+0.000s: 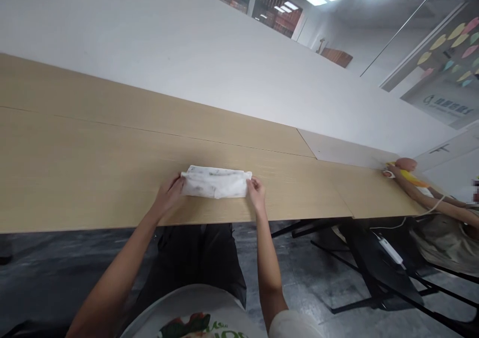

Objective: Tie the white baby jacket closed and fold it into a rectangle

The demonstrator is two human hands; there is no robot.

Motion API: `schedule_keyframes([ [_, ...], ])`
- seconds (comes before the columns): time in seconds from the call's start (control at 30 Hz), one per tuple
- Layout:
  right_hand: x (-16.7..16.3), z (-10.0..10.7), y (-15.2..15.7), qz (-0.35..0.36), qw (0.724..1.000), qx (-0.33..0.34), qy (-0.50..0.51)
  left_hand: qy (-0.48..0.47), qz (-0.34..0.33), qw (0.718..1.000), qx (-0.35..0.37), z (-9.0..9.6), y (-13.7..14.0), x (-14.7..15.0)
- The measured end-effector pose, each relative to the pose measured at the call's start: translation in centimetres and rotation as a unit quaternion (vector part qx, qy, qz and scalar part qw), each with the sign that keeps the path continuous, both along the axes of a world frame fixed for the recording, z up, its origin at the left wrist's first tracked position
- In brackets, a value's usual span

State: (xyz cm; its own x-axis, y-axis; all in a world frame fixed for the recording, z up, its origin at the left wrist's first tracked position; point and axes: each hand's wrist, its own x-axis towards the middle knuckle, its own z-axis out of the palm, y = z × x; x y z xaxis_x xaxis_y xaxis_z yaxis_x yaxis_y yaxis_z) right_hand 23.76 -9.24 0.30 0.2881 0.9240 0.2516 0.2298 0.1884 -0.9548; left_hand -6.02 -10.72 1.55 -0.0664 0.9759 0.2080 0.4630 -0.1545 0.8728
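A white cloth (216,184) with faint dark marks, folded into a long narrow strip, is stretched between my two hands over the wooden table. My left hand (170,193) pinches its left end, fingers closed on the edge. At the opposite end, my right hand (256,192) grips the corner between thumb and fingers. The upper layer lies slightly offset, so a second edge shows along the far side. Whether the cloth rests on the tabletop or is held just above it, I cannot tell.
The long wooden table (93,178) runs along a white wall (168,53). At the far right another person's arm (422,190) reaches over the table beside a doll (407,168). Below are black chairs (374,268), one bearing a white power strip (391,250) with a cable.
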Motion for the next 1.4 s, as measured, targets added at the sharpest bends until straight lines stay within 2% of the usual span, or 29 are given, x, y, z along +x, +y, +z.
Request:
schedule_keyframes([
  [0.1,-1.2,-0.9,3.5,-0.072,0.995,-0.054,-0.035,0.028,0.031,0.997,-0.061,0.2,3.4,0.8],
  [0.2,-1.5,-1.8,4.8,-0.082,0.989,-0.080,-0.098,0.050,0.033,0.994,-0.092,-0.4,5.3,1.0],
  [0.4,-1.0,-3.2,4.4,-0.075,0.986,-0.035,-0.147,0.080,0.020,0.990,-0.113,-2.6,6.9,0.4],
  [0.5,-1.0,-3.6,4.7,-0.075,0.984,-0.025,-0.161,0.073,0.015,0.992,-0.101,-3.4,8.1,0.4],
  [0.73,-2.0,-3.5,6.9,-0.088,0.982,-0.011,-0.168,0.063,-0.037,0.995,-0.064,-3.3,11.0,0.7],
  [0.87,-2.1,-3.4,7.2,-0.090,0.979,0.005,-0.180,0.062,0.006,0.996,-0.057,-2.8,11.4,0.8],
  [0.97,-1.8,-3.3,6.8,-0.097,0.975,-0.018,-0.201,0.081,0.048,0.995,-0.032,-2.7,10.9,0.8],
  [1.07,-1.5,-3.3,6.4,-0.106,0.969,-0.040,-0.221,0.103,0.050,0.993,-0.011,-2.7,10.4,0.7],
  [1.23,-1.4,-3.6,6.6,-0.107,0.959,-0.041,-0.260,0.123,0.036,0.992,0.011,-3.0,10.3,0.5],
  [1.4,-1.4,-3.4,8.2,-0.074,0.955,-0.024,-0.286,0.071,0.059,0.996,0.003,-3.0,10.3,0.4],
])
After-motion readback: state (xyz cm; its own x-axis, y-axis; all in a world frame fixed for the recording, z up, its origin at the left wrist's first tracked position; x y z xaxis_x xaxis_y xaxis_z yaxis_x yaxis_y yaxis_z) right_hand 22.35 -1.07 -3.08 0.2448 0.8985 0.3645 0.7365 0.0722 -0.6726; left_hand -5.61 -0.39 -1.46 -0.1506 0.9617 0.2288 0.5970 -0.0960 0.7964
